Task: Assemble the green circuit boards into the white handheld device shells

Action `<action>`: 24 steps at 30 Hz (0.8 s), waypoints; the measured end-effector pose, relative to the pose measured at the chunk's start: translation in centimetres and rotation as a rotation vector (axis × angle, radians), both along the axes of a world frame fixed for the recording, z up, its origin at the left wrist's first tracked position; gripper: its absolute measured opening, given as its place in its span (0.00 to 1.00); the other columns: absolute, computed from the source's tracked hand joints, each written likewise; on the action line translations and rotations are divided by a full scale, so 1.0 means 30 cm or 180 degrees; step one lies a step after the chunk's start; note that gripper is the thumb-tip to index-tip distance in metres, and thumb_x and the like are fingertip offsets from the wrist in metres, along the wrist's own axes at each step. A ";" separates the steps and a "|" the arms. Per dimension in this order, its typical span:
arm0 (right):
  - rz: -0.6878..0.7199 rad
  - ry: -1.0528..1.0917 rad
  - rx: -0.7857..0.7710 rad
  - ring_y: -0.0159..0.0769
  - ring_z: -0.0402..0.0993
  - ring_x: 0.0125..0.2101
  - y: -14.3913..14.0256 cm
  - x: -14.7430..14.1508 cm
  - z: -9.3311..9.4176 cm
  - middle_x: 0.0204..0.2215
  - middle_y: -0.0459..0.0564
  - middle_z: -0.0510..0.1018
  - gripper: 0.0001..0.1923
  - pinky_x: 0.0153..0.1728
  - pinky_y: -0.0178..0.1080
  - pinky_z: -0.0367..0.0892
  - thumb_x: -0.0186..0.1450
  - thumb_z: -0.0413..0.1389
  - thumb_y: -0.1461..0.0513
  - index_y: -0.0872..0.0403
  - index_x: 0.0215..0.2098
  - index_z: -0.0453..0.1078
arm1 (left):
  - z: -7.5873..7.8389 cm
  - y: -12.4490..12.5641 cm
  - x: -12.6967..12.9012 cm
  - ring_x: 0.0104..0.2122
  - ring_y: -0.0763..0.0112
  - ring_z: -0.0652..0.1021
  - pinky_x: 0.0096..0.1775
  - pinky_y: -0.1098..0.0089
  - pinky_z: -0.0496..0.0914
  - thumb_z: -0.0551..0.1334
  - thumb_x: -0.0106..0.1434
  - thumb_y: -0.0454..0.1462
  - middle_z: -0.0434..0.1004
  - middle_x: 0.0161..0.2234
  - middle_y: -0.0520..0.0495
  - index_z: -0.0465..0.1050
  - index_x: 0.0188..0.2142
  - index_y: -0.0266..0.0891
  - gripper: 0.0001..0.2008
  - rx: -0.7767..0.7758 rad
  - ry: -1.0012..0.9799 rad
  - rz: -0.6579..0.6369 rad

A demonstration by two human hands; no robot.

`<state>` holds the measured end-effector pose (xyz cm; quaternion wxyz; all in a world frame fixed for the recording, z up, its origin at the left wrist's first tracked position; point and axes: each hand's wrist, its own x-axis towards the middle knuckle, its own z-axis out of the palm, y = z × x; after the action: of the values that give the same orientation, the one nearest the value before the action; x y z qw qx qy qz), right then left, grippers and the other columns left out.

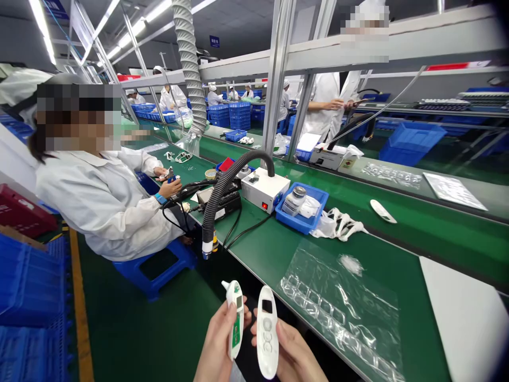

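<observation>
My left hand [217, 345] holds a white thermometer body [235, 317] with a green circuit board showing along its open side and a small screen near the top. My right hand [294, 356] holds a white front cover [267, 331] with a dark window and button holes. The two parts stand upright side by side, slightly apart, just off the near edge of the green bench [270, 254].
A clear plastic bag [342, 302] lies on the bench to my right, beside a white sheet [469, 318]. Further along are white gloves [338, 224], a blue tray [302, 208], a white box with a red switch [265, 188], a black hose [217, 204]. A seated co-worker [103, 196] works at left.
</observation>
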<state>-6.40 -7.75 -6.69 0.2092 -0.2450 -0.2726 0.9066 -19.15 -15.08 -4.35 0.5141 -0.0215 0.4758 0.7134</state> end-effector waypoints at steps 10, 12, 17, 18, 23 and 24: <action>-0.0081 -0.0549 0.1284 0.45 0.75 0.42 0.015 -0.013 0.028 0.43 0.54 0.79 0.22 0.47 0.44 0.68 0.56 0.65 0.57 0.49 0.49 0.74 | 0.007 0.040 0.101 0.49 0.51 0.75 0.49 0.64 0.69 0.71 0.49 0.46 0.77 0.46 0.39 0.72 0.45 0.38 0.25 -0.0032 0.1065 -0.0097; -0.0082 -0.0579 0.1309 0.46 0.75 0.40 0.014 -0.014 0.030 0.41 0.55 0.80 0.23 0.46 0.44 0.69 0.55 0.65 0.56 0.51 0.48 0.75 | 0.006 0.051 0.113 0.49 0.51 0.75 0.48 0.65 0.69 0.72 0.48 0.46 0.77 0.46 0.39 0.72 0.45 0.38 0.26 -0.0099 0.1049 0.0054; -0.0147 -0.0695 0.1408 0.45 0.74 0.37 0.010 -0.009 0.017 0.36 0.53 0.78 0.21 0.41 0.42 0.70 0.55 0.65 0.55 0.52 0.46 0.76 | -0.006 0.062 0.103 0.50 0.52 0.74 0.47 0.66 0.69 0.69 0.51 0.47 0.76 0.49 0.38 0.72 0.47 0.38 0.26 -0.0129 0.1221 -0.0278; -0.0150 -0.0725 0.1525 0.43 0.73 0.34 0.012 -0.008 0.015 0.34 0.52 0.77 0.20 0.39 0.41 0.70 0.55 0.64 0.55 0.52 0.45 0.77 | -0.011 0.064 0.098 0.49 0.52 0.75 0.48 0.65 0.69 0.68 0.53 0.47 0.77 0.48 0.37 0.72 0.47 0.38 0.25 -0.0098 0.1254 -0.0432; -0.0107 -0.1116 0.2541 0.37 0.67 0.27 0.050 0.029 0.045 0.27 0.49 0.72 0.13 0.29 0.36 0.65 0.56 0.63 0.56 0.50 0.39 0.79 | -0.029 0.076 0.103 0.45 0.54 0.76 0.49 0.63 0.69 0.69 0.50 0.49 0.78 0.44 0.37 0.76 0.42 0.37 0.24 -0.0057 0.1057 -0.0666; -0.0256 -0.1268 0.2750 0.37 0.67 0.27 0.061 0.044 0.060 0.26 0.49 0.72 0.11 0.29 0.37 0.64 0.55 0.64 0.56 0.50 0.36 0.80 | -0.029 0.079 0.115 0.43 0.54 0.77 0.46 0.63 0.71 0.70 0.49 0.50 0.79 0.41 0.38 0.77 0.40 0.37 0.24 -0.0062 0.0983 -0.0648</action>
<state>-5.07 -5.90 -4.88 0.2705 -0.3150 -0.6496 0.6369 -15.70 -12.72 -5.23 0.5042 0.1315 0.5557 0.6478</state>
